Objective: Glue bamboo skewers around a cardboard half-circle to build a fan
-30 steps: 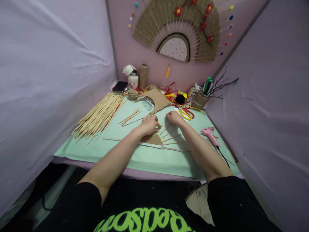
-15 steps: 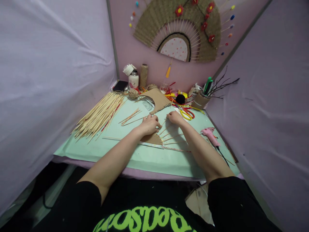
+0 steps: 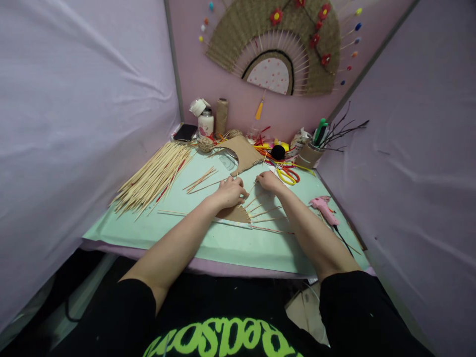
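Head view: right hand [image 3: 269, 182], just right of frame centre, fingertips pinched together on thin stick [image 3: 252, 189], which slants down-left toward left hand [image 3: 232, 192]. Left hand near centre, fingers bent over brown cardboard piece [image 3: 235, 214]; cannot tell whether they grip anything. Cardboard piece lies just below centre, more sticks [image 3: 266, 212] spreading from its right edge. Stick pile [image 3: 152, 173] left of centre. Scissors [image 3: 286, 176] beyond right hand. Pink glue gun [image 3: 324, 208] at right. Large decorated fan [image 3: 226, 44] on wall, top of frame.
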The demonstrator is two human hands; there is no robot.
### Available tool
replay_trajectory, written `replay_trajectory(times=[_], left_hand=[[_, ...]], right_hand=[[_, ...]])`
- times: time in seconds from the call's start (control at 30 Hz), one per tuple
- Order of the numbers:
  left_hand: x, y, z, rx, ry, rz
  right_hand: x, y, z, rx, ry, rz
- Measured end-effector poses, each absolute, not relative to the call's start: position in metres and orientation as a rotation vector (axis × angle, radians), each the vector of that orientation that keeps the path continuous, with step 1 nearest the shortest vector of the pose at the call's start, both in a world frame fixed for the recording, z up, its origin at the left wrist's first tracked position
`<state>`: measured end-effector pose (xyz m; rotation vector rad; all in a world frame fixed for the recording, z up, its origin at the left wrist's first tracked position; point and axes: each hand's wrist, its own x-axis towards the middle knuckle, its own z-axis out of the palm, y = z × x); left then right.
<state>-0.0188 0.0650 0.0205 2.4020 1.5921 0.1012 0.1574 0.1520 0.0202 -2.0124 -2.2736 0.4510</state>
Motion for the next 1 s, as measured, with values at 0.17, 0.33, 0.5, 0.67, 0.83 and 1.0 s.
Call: replay_trajectory(times=[0.17,0.33,0.5,0.67,0.83,1.0], left_hand=[[-0.0189,0.0644,0.0203,2.4,1.596,0.119],[-0.0188,0.064,0.0196,2.411,1.609,0.13],[-0.0183,0.0635,0.0198,2.418,1.607,0.139],[-0.0184,0.0632,0.019,2.412,1.601,0.155],[-0.0192,0.0624,0.0184,2.413,1.595,0.173],[-0.0194,0.0611,0.0189,2.407,1.601,0.174]], right_hand=[[0.1568,0.1513,0.0223,-2.014,-2.275,0.445],[0.1561,0.1521,0.0238,-2.029,-2.265,0.429],[0.1545,0.1508,0.0252,-2.039,-2.251,0.43],[0.1547,0.1484,0.026,-2.031,-2.241,0.429],[0.1548,0.1475,0.0272,-2.026,-2.238,0.43],[0.1542,0.1476,0.0272,-2.024,-2.236,0.432]])
